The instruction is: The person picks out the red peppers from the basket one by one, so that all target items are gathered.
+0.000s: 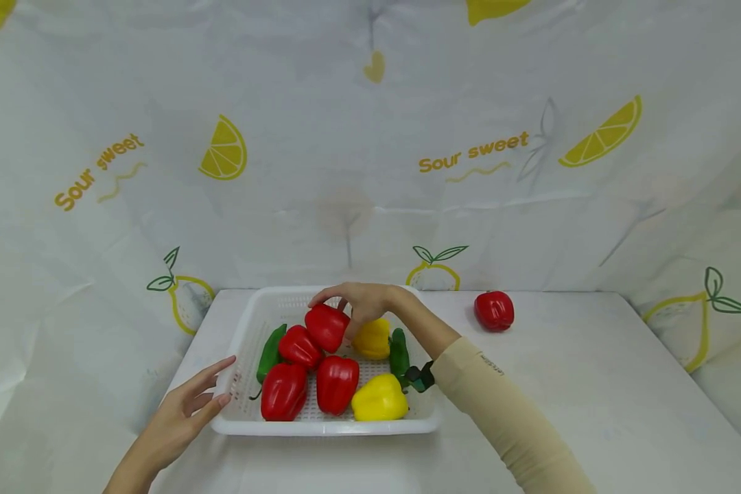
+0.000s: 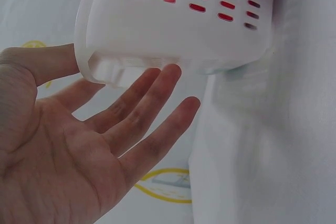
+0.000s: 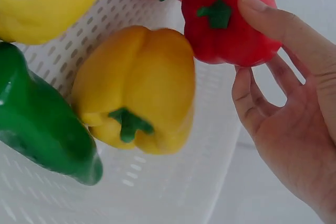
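My right hand (image 1: pixel 366 302) pinches a red bell pepper (image 3: pixel 227 22) between thumb and fingers, over the back of the white basket (image 1: pixel 327 429). Beside it sits an orange-yellow bell pepper (image 3: pixel 137 85), next to a long green pepper (image 3: pixel 44 121). Toward the front of the basket are a red bell pepper (image 1: pixel 337 385) and a yellow bell pepper (image 1: pixel 380 398). Two more red bell peppers and another green pepper (image 1: pixel 270 353) lie at the left inside. My left hand (image 1: pixel 175 415) touches the basket's left rim, its fingers nearly straight, some beneath the slotted wall (image 2: pixel 173 30).
Another red bell pepper (image 1: pixel 494 311) rests on the white table (image 1: pixel 593 384), to the right of the basket. Behind the table hangs a pale cloth (image 1: pixel 321 137) printed with lemons and lettering.
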